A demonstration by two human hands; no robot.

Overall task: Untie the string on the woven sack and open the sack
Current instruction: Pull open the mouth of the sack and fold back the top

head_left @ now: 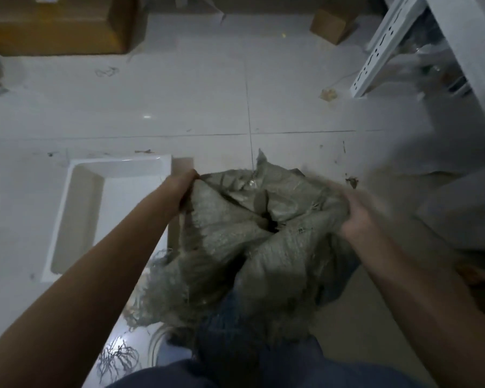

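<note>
Tray (76, 219), white, lies on the floor outside the left hand (186, 189). Left hand is closed on the left rim of the woven sack (235, 233). Sack sits between both hands, mouth partly parted. Right hand (353, 217), blurred, grips the right rim.

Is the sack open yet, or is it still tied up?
No tied string shows at the sack mouth, so the untying looks done. Left hand and right hand each grip the rim, on opposite sides. Only a small dark gap shows in the middle, so spreading it wide is left.
</note>
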